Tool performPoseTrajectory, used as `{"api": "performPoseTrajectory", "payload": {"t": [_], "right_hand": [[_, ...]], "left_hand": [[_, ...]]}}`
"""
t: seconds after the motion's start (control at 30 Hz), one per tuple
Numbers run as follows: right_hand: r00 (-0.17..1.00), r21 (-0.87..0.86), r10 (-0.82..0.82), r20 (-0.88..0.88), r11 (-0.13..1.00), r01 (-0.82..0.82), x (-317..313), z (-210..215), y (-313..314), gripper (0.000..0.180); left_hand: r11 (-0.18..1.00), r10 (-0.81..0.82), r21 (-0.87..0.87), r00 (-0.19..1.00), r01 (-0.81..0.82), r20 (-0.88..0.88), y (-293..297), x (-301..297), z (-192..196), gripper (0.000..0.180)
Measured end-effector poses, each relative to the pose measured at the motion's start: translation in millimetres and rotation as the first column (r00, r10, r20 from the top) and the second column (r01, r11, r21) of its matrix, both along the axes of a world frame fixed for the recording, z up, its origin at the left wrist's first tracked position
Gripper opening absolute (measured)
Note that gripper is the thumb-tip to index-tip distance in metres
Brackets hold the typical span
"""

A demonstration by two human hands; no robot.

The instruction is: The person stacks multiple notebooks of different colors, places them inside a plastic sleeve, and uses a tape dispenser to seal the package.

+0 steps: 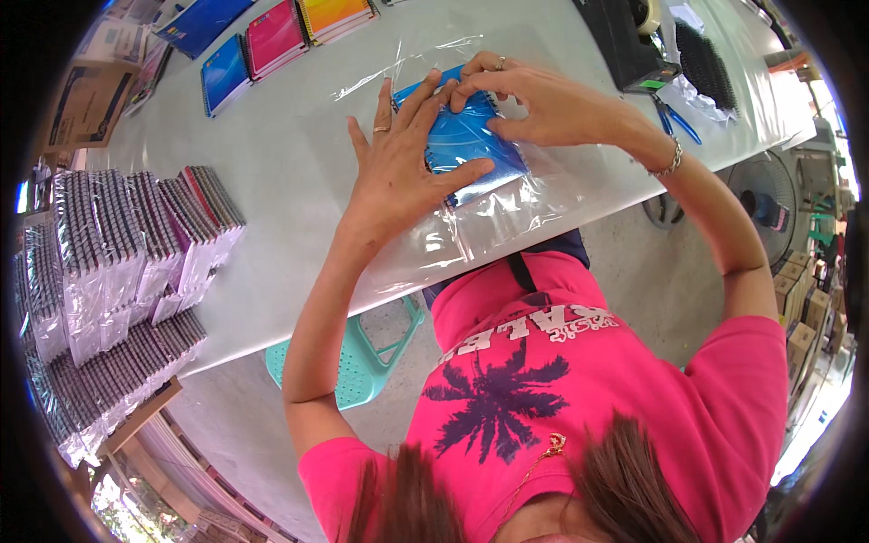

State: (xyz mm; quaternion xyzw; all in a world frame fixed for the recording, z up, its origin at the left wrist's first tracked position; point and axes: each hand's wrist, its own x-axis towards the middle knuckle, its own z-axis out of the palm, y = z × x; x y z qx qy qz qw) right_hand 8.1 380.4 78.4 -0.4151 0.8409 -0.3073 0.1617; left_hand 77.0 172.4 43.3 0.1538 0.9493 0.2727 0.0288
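- Lying on the surface (pixel 272 181), the blue notebook (pixel 466 145) has clear film (pixel 534 213) about it, both hands over it.
- Left hand (pixel 391 172): fingers (pixel 417 101) spread wide, thumb on the notebook, gripping nothing.
- Right hand (pixel 539 101): fingers curled near the left fingertips; whether they pinch film cannot be told.
- Wrapped stacks (pixel 100 244) stand at the left.

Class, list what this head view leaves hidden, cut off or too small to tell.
All in the head view:
Central blue notebook: part of its cover, hidden by the left hand and right hand.
Yellow-orange notebook: far end, cut off by the upper edge.
Teal stool: partly hidden by the tabletop.
Distant boxes: markings, too small.
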Motion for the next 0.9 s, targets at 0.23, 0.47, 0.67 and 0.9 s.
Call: {"api": "performPoseTrajectory", "payload": {"t": [0.23,0.47,0.67,0.9], "right_hand": [[0.975,0.075,-0.110,-0.191,0.989,0.126,16,-10,-10,0.056],[0.965,0.177,-0.134,-0.227,0.968,0.176,22,-6,-17,0.062],[0.558,-0.520,-0.744,-0.367,0.662,0.540,-15,-22,82,0.036],[0.476,-0.257,-0.792,0.382,0.403,0.878,-24,-25,223,0.040]], "left_hand": [[0.893,0.169,0.446,0.965,-0.064,-0.199,4,12,-8,0.079],[0.942,0.288,0.201,0.955,-0.269,-0.072,-3,14,-4,0.050],[0.916,0.309,0.254,0.950,-0.310,0.047,-6,16,-7,0.053],[0.931,0.302,0.207,0.953,-0.301,0.029,-6,15,-6,0.053]]}}
